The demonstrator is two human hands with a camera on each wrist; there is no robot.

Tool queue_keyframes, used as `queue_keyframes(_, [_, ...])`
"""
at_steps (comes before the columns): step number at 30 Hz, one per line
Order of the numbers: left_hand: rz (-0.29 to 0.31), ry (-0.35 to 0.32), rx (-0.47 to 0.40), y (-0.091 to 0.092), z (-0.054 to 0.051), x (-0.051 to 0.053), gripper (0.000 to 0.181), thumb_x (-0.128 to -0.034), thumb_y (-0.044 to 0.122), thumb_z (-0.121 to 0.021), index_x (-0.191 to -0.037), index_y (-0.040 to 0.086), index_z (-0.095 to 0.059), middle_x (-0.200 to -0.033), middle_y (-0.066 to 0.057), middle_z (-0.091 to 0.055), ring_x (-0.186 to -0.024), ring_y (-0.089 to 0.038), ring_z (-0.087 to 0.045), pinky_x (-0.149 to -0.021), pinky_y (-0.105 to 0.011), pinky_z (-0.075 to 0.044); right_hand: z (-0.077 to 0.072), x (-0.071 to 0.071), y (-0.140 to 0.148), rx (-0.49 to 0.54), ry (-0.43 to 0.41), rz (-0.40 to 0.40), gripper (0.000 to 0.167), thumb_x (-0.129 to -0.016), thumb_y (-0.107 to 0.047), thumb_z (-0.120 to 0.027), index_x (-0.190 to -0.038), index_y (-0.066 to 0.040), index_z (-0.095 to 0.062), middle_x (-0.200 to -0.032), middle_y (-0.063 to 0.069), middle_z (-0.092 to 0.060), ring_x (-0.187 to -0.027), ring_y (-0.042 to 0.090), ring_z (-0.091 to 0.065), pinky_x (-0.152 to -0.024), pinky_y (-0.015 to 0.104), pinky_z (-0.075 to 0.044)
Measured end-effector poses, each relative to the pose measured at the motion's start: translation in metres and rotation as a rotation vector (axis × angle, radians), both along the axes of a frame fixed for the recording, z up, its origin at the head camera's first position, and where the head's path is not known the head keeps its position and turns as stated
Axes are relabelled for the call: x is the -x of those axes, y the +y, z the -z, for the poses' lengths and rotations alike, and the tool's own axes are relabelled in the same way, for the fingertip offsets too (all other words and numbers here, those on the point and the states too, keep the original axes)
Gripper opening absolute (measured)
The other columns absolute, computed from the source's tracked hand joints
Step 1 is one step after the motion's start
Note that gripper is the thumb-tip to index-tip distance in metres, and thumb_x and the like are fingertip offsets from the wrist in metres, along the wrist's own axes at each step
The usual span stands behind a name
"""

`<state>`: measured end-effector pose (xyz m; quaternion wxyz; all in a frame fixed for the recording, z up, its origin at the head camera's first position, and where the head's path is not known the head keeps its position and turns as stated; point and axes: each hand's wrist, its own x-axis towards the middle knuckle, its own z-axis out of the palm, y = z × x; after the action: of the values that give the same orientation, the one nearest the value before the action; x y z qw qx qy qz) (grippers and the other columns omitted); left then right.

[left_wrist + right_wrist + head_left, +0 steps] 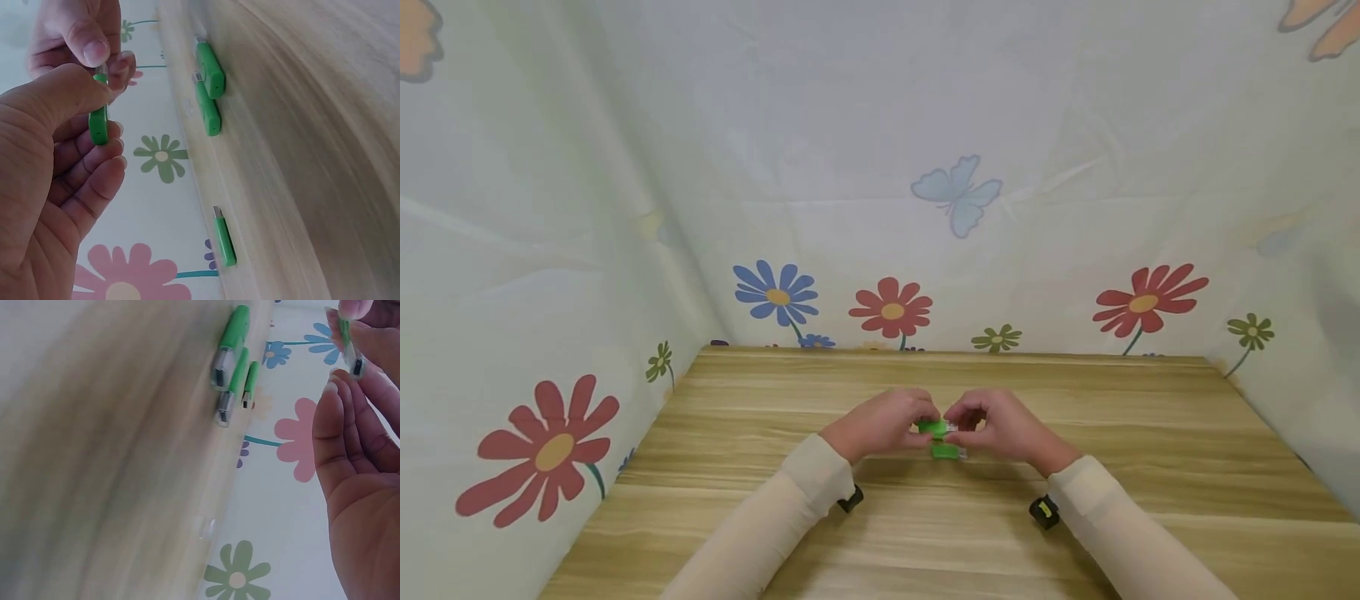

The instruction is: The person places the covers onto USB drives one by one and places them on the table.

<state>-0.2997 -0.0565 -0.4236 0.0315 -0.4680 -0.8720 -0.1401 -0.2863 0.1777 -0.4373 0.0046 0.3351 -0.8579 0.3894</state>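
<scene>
My left hand (887, 423) pinches a green USB flash drive (98, 128) between thumb and fingers, held up above the table. Opposite it, my right hand (1003, 425) holds the drive's plug end at a clear cap (356, 366) with thumb and fingertips. On the wood below lie more green drives: in the left wrist view, two side by side, a nearer drive (212, 72) and a neighbouring drive (209, 111), both with clear-looking ends. Farther off lies a third drive (225, 240) with its metal plug bare.
A small clear piece (207, 528) lies on the wooden table (775, 392) near its far edge. Flower-printed white curtain (850, 167) hangs behind and at both sides. Dark wrist cameras (1044, 512) hang under the sleeves.
</scene>
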Motion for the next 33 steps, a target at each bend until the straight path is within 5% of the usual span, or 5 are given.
queue_keyframes(9, [-0.097, 0.004, -0.028, 0.006, -0.001, 0.016, 0.021, -0.0922, 0.026, -0.078, -0.11, 0.015, -0.077, -0.098, 0.006, -0.071, -0.087, -0.009, -0.064, -0.082, -0.016, -0.053, -0.011, 0.014, 0.0, -0.068, 0.036, 0.051, 0.015, -0.086, -0.021, -0.083, -0.1, -0.015, -0.08, -0.087, -0.008, -0.074, -0.075, 0.006, -0.064, -0.072, 0.024, -0.057])
queue_keyframes(18, [-0.086, 0.025, -0.034, 0.013, 0.024, 0.052, 0.013, -0.093, 0.023, -0.076, -0.103, 0.014, -0.078, -0.095, 0.005, -0.071, -0.083, -0.007, -0.059, -0.078, -0.019, -0.052, -0.001, 0.038, 0.006, -0.11, -0.005, 0.071, 0.012, -0.088, -0.016, -0.08, -0.1, -0.011, -0.08, -0.093, 0.0, -0.077, -0.08, 0.009, -0.069, -0.071, 0.022, -0.057])
queue_keyframes(33, [-0.11, -0.058, 0.088, 0.034, 0.038, 0.064, 0.006, -0.0923, 0.02, -0.076, -0.088, 0.017, -0.078, -0.081, 0.01, -0.066, -0.077, -0.008, -0.056, -0.076, -0.02, -0.048, 0.02, 0.059, 0.013, -0.212, -0.043, 0.037, 0.008, -0.085, -0.012, -0.084, -0.092, -0.01, -0.08, -0.088, -0.001, -0.077, -0.08, 0.008, -0.069, -0.072, 0.022, -0.056])
